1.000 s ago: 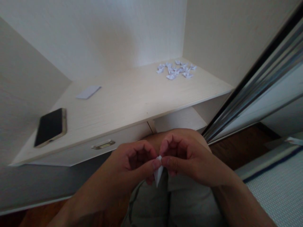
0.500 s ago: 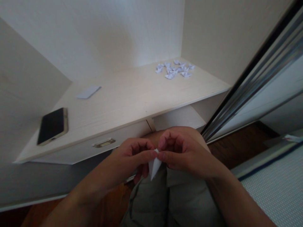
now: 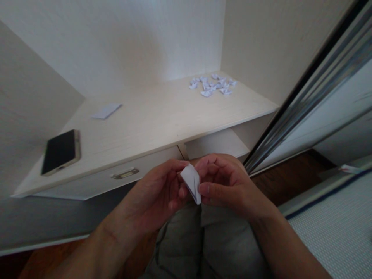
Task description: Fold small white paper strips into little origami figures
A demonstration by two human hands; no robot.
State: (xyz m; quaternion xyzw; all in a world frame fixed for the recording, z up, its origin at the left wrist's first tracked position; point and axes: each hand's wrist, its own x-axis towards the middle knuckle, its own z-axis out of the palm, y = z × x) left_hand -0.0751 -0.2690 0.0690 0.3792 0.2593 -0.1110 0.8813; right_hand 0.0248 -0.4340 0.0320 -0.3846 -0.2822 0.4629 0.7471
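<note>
A small piece of folded white paper is held between my two hands, above my lap. My left hand grips its left side near the top, the other fingers curled behind it. On the right edge, the thumb and fingers of my right hand pinch the paper. Several small folded paper pieces, shaped like little boats, lie in a cluster at the far right of the white shelf. A flat white paper slip rests on the shelf's left part.
A smartphone lies near the shelf's left front edge. Below is a drawer with a metal label handle, beside an open compartment. A metal-framed sliding door stands on the right, above a woven mat surface.
The folded paper has been turned, and a broader face now shows. My left hand has rotated so its palm is more visible, and my right thumb has moved to the paper's right edge.
</note>
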